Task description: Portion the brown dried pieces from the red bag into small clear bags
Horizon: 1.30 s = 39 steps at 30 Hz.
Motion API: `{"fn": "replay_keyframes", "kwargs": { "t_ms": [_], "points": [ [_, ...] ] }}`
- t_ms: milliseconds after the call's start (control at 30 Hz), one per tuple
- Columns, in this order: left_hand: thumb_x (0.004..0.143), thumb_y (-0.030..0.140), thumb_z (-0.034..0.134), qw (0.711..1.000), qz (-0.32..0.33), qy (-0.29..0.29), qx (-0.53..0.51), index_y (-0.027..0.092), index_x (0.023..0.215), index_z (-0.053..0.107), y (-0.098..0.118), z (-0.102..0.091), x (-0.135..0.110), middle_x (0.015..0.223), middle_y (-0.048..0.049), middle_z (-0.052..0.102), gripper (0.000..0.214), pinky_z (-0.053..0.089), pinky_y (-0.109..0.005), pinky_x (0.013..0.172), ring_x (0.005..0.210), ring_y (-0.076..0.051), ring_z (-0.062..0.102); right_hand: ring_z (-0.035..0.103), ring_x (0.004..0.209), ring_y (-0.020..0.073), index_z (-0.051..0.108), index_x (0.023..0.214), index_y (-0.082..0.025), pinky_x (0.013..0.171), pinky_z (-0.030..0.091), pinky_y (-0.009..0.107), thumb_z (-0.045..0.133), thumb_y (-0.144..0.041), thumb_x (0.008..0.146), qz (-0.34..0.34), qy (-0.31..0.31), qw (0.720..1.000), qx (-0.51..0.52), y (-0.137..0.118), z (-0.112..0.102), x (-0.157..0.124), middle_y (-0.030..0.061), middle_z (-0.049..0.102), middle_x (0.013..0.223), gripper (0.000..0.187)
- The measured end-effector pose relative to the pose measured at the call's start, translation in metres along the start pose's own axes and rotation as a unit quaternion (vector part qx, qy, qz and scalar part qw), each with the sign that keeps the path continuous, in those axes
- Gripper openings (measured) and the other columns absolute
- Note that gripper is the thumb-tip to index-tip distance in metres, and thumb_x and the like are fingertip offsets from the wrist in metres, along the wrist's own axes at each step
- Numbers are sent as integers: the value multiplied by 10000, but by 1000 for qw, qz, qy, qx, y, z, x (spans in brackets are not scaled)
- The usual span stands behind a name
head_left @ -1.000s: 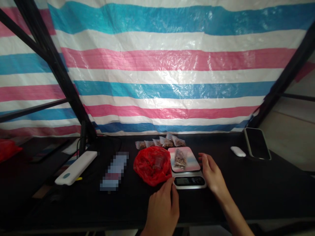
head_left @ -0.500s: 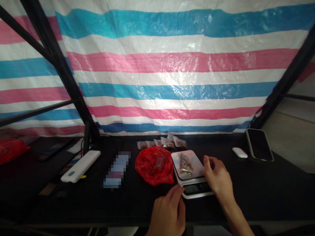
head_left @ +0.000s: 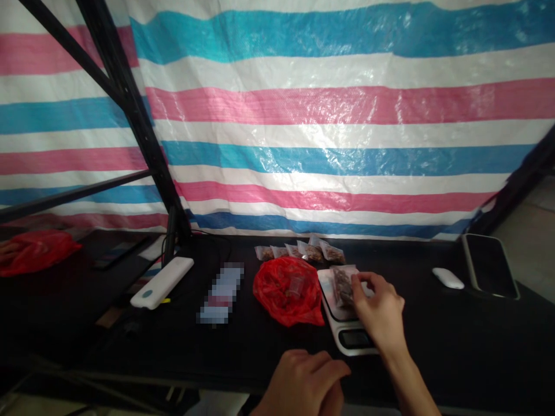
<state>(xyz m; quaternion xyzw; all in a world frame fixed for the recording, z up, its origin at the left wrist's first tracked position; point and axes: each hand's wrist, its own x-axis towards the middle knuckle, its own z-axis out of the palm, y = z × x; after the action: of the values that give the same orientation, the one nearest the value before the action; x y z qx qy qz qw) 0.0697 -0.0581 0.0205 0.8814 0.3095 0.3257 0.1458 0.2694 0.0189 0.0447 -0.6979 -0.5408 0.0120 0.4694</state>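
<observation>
A white digital kitchen scale (head_left: pixel 340 348) stands on the black table, its display facing me. Upon its platform is a small clear zip bag (head_left: pixel 342 284) of brownish bits. My right hand (head_left: pixel 379 312) pinches the right edge of this bag between thumb and fingers. Lower down, by the table's front edge, my left hand (head_left: pixel 306 384) hovers with fingers bent, the forefinger pointing right and nothing visible in it. Left of the scale lies an opened red plastic bag (head_left: pixel 277 306), with a small clear bag (head_left: pixel 297 286) inside it. Behind are several filled zip bags (head_left: pixel 310 252) in a row.
To the left are a blurred-out phone-like object (head_left: pixel 221 293), a white power-bank-like bar (head_left: pixel 162 283) and another red bag (head_left: pixel 41 251). A white mouse-like object (head_left: pixel 448 278) and a dark-screened device (head_left: pixel 489 266) lie right. Striped sheeting (head_left: pixel 329 136) hangs behind, beside black frame posts (head_left: pixel 139 124).
My right hand has moved from the scale's right edge onto the zip bag and now grips it. My left hand has drawn back from the scale's front corner. The view has shifted left.
</observation>
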Motion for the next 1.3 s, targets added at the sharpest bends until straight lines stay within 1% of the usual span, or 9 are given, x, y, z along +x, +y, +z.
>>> {"fn": "replay_keyframes", "kwargs": {
  "t_ms": [200, 300, 367, 433, 500, 700, 833, 1167, 1300],
  "points": [
    [994, 221, 405, 957, -147, 118, -221, 205, 1093, 697, 6, -8, 4, 877, -62, 720, 309, 397, -227, 527, 540, -96, 546, 697, 731, 221, 644, 980, -224, 648, 510, 293, 539, -630, 912, 26, 18, 989, 146, -26, -5, -12, 76, 746, 842, 425],
    [1020, 427, 394, 878, -274, 163, -357, 170, 1304, 585, 4, -1, 11, 1007, -92, 698, 428, 376, -211, 458, 483, -65, 483, 697, 716, 206, 646, 939, -223, 643, 520, 281, 554, -598, 927, 3, -7, 981, 193, -40, 1, -19, 64, 744, 820, 387],
    [976, 553, 414, 808, -338, 169, -451, 148, 1498, 374, -1, 3, 16, 984, -86, 698, 661, 316, -205, 376, 394, -52, 422, 705, 718, 206, 654, 919, -224, 636, 526, 280, 561, -567, 933, -21, -63, 975, 214, -49, 7, -22, 62, 755, 828, 355],
    [936, 589, 439, 763, -361, 156, -513, 132, 1557, 256, -7, 2, 21, 874, -51, 703, 792, 287, -199, 355, 358, -65, 434, 715, 719, 207, 664, 905, -229, 638, 531, 282, 560, -532, 939, -40, -126, 969, 210, -56, 12, -26, 52, 763, 819, 322],
    [917, 577, 445, 743, -359, 137, -549, 123, 1536, 316, -12, 0, 24, 784, -24, 694, 778, 279, -193, 358, 350, -75, 463, 723, 714, 206, 673, 907, -233, 646, 537, 281, 558, -497, 940, -50, -174, 965, 192, -62, 16, -29, 37, 765, 799, 290],
    [860, 619, 496, 764, -359, 128, -522, 89, 1457, 464, -20, -4, 26, 657, 11, 643, 798, 265, -182, 350, 351, -69, 437, 754, 810, 243, 747, 1153, -234, 772, 581, 342, 542, -462, 917, -57, -198, 970, 129, -70, 21, -34, 58, 801, 932, 387],
    [857, 649, 499, 759, -379, 146, -509, 109, 1553, 325, -17, -5, 26, 579, 60, 584, 897, 242, -180, 345, 342, -68, 369, 756, 915, 270, 766, 1154, -223, 879, 583, 391, 533, -446, 911, -67, -194, 970, 130, -69, 24, -34, 87, 801, 1031, 404],
    [875, 633, 444, 777, -361, 127, -499, 49, 1398, 492, -22, -6, 23, 591, 25, 610, 785, 249, -181, 323, 324, -68, 403, 730, 982, 264, 769, 1093, -228, 925, 557, 402, 526, -395, 944, -100, -194, 963, 156, -65, 26, -35, 90, 782, 1058, 330],
    [871, 673, 455, 772, -368, 130, -502, 82, 1483, 406, -20, -10, 24, 567, 60, 570, 853, 241, -175, 317, 311, -68, 369, 721, 965, 251, 757, 1095, -228, 908, 551, 390, 534, -368, 950, -110, -183, 961, 174, -65, 29, -35, 85, 775, 1051, 301]
  ]
}}
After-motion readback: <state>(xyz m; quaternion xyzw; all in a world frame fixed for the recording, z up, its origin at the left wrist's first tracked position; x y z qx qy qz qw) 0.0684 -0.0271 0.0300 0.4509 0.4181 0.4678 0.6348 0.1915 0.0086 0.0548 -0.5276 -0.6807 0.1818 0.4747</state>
